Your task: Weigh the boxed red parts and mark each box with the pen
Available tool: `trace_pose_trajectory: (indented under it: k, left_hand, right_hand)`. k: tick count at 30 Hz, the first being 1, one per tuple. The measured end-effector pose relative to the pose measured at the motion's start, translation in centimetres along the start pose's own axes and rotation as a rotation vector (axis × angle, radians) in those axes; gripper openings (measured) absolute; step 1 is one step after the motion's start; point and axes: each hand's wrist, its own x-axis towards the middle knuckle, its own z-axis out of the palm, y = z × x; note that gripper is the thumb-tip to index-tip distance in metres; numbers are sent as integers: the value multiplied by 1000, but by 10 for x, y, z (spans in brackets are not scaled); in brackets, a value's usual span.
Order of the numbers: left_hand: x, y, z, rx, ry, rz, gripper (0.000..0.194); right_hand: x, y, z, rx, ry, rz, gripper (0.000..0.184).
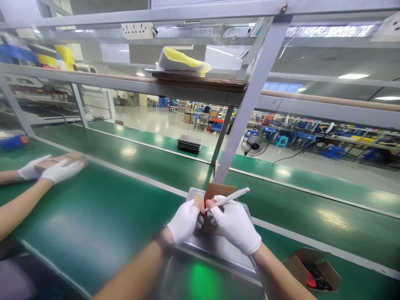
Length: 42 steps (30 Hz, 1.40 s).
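My left hand (184,221), in a white glove, is closed on a small tan card-like piece (199,203). White-gloved too, my right hand (237,225) grips a white pen (233,196) that slants up to the right. Its lower end meets the tan piece. Something small and red shows between the two hands, mostly hidden by fingers. Just behind them stands an open brown cardboard box (220,191), on a silver metal platform (215,246). A blurred green glow (204,279) shows at the front, below the platform.
At lower right sits another open cardboard box (312,271) with a red-and-black item and cable inside. On the left, a co-worker's gloved hands (62,170) hold a brown box. A metal post (246,108) rises behind my hands. A dark stack (189,143) lies farther back.
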Motion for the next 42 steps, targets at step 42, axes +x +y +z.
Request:
trace_pose_trajectory:
  k: [42]
  left_hand:
    - [-1,0,-3,-9,-25,-1,51]
  right_hand:
    - [-11,15,8,311,165,49,37]
